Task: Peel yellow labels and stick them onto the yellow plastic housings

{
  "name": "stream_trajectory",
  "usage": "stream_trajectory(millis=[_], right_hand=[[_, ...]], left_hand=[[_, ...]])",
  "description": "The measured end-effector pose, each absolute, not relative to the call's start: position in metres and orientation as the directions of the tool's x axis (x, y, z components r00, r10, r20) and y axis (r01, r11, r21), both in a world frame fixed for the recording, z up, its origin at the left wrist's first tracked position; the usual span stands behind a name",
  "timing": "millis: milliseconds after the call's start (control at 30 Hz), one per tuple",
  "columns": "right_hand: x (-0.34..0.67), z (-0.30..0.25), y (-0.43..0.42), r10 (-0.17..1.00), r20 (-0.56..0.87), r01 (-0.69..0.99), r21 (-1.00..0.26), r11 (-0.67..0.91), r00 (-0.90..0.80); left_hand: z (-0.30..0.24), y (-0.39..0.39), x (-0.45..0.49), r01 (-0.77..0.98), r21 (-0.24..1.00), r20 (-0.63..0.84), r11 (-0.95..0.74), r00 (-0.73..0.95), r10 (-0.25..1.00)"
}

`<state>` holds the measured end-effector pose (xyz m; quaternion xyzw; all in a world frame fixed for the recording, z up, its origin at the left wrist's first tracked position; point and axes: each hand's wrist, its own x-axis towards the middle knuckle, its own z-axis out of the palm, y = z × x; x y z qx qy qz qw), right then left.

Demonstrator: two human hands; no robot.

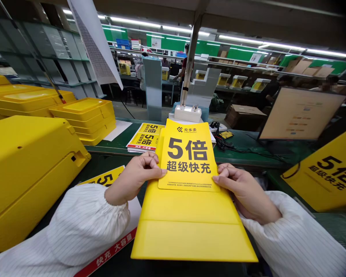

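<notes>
Left hand [134, 179] pinches the side edge of a yellow printed card [187, 154], right hand [243, 190] pinches the opposite edge, card lying on a yellow folded board [190, 231], green bench [242, 154] just ahead, big yellow plastic case [25, 173] close left.

We see long, bright ceiling lights [248, 40] at one o'clock. The room looks well lit, with soft shadows. The picture bends at its edges, and the top right corner looks dark.

Yellow case [31, 173] left of left hand [134, 180]; gap between right hand [243, 190] and yellow sign [324, 173].
</notes>
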<state>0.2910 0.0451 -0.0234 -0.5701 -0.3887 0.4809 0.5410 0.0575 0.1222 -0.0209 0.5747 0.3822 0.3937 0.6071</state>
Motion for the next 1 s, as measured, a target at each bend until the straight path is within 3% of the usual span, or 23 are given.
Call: stream_trajectory(millis=[500, 800, 933, 1000], right_hand=[[0.292, -0.025, 0.045, 0.97, -0.117, -0.054, -0.993, -0.108, 0.212], [0.292, -0.03, 0.045, 0.984, -0.029, 0.091, -0.995, -0.045, 0.176], [0.295, -0.034, 0.043, 0.988, -0.073, -0.005, -0.997, -0.073, 0.14], [0.299, -0.033, 0.043, 0.988, -0.053, 0.035, -0.998, -0.058, 0.143]], left_hand=[[-0.021, 0.123, 0.055, -0.029, 1.0, 0.019, -0.008, 0.403, 0.915], [-0.026, 0.122, 0.054, 0.04, 0.994, 0.073, -0.097, 0.406, 0.911], [-0.033, 0.119, 0.055, -0.078, 0.996, -0.004, 0.034, 0.35, 0.937], [-0.034, 0.113, 0.055, -0.113, 0.987, -0.072, 0.112, 0.308, 0.949]])
